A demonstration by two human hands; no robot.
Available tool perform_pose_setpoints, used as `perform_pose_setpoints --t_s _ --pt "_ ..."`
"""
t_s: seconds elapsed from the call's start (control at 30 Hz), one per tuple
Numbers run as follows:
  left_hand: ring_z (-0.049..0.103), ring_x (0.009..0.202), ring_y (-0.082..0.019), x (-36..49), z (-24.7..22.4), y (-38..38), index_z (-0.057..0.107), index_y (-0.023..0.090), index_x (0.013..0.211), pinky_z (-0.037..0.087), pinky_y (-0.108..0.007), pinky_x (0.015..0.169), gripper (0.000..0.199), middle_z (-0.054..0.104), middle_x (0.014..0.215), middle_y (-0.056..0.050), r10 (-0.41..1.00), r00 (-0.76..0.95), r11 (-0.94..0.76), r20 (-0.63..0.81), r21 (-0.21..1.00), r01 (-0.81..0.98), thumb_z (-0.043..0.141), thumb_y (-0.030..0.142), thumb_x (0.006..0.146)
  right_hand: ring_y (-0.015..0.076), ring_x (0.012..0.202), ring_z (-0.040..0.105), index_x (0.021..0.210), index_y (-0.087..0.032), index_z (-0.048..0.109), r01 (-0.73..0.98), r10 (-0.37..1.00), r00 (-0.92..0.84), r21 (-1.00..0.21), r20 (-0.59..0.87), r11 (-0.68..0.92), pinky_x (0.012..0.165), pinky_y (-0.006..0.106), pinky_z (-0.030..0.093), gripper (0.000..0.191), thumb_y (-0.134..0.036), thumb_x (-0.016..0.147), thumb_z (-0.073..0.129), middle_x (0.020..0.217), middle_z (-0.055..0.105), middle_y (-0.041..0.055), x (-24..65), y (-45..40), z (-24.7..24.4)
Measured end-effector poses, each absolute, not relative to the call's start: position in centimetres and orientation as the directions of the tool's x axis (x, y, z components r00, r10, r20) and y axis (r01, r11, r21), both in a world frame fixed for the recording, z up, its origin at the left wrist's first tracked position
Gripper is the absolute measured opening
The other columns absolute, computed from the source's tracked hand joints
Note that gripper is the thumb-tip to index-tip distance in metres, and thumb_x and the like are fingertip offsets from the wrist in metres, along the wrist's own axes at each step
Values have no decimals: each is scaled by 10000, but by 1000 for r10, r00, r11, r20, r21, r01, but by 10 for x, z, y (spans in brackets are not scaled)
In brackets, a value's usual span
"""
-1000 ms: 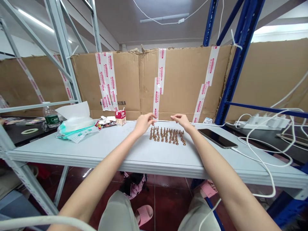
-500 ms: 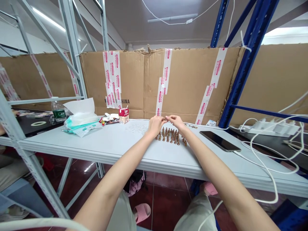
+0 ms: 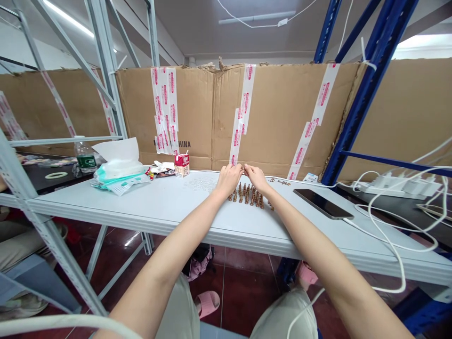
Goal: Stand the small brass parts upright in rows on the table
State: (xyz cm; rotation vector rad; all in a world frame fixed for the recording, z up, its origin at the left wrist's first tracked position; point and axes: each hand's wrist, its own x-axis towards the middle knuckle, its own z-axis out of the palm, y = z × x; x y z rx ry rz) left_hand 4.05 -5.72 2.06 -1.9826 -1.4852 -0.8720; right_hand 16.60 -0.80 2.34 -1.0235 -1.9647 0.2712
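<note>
Head view showed both bare hands together above the table (image 3: 158, 205), fingertips meeting at the back of a block of small brass screws (image 3: 247, 194). The left hand (image 3: 229, 180) and right hand (image 3: 256, 178) each had fingers bent in toward the thumb; whether either gripped a screw could not be told, as knuckles hid the tips. The screws stood upright in close rows between the wrists, the outer ones partly covered by the hands and forearms. A few loose screws (image 3: 284, 182) lay beyond the right hand, and tiny clear bits (image 3: 201, 182), too small to make out, were spread left of the left hand.

On the cardboard (image 3: 282, 113) behind, black print could be read as HINA, the letters before it mostly under tape (image 3: 165, 103). The tape's red marks were too small to read, as was the lettering on the red carton (image 3: 182, 165) and the bottle's (image 3: 85, 155) green label. The phone (image 3: 322, 202), right of the screws, had a dark screen. Both forearms ran off the bottom edge.
</note>
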Motion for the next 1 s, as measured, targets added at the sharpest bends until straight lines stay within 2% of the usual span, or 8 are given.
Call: perform_pose_setpoints --t_s 0.17,0.33,0.43,0.53,0.63,0.73,0.83,1.0 --pt "552 812 -191 42 20 -56 476 153 990 312 -295 740 338 608 805 -77 640 232 -260 733 -77 962 180 308 934 181 691 506 684 -170 558 576 731 -258 -507 632 641 631 243 339 527 -535 847 214 686 602 63 166 -16 26" --pt "587 689 -153 37 20 -54 482 184 941 345 -249 671 410 611 686 -15 720 215 -375 660 109 920 106 347 939 148 615 452 656 -160 528 571 710 -294 -478 641 668 589 237 315 532 -536 851 206 616 544 27 167 -22 26" --pt "596 687 -147 36 20 -54 454 190 1002 355 -239 662 351 612 669 8 723 205 -416 659 179 891 164 377 935 146 606 445 644 -168 521 572 703 -300 -469 645 674 578 233 303 511 -516 853 211 610 532 22 167 -20 25" --pt "600 742 -154 35 21 -56 447 187 1025 348 -251 704 257 627 731 -7 692 210 -381 691 103 919 274 348 924 149 610 451 685 -169 556 546 704 -332 -481 627 686 579 231 305 503 -502 852 218 621 538 21 167 -17 22" --pt "593 768 -160 34 21 -57 476 185 968 337 -265 727 235 632 765 -21 675 210 -334 707 38 942 284 312 924 139 580 429 698 -161 562 525 701 -361 -488 615 698 563 231 293 501 -491 852 217 597 514 12 167 -14 19" --pt "587 742 -150 33 20 -55 492 188 913 334 -260 712 302 632 761 -17 692 190 -330 697 71 941 217 311 935 136 590 426 693 -166 548 510 691 -370 -486 621 710 574 232 298 479 -484 851 225 606 510 7 166 -13 17" --pt "586 764 -150 31 20 -55 481 193 955 333 -258 714 313 632 771 -11 684 206 -367 700 86 926 215 357 931 132 584 411 647 -174 507 504 697 -353 -501 624 704 571 234 298 466 -489 846 228 593 483 1 165 -12 18" --pt "575 788 -162 30 19 -56 483 190 996 307 -272 726 261 622 786 -31 654 294 -350 696 -67 935 289 347 918 119 554 365 619 -175 454 460 710 -360 -547 606 700 542 234 281 457 -517 834 240 561 409 -14 168 -10 19"
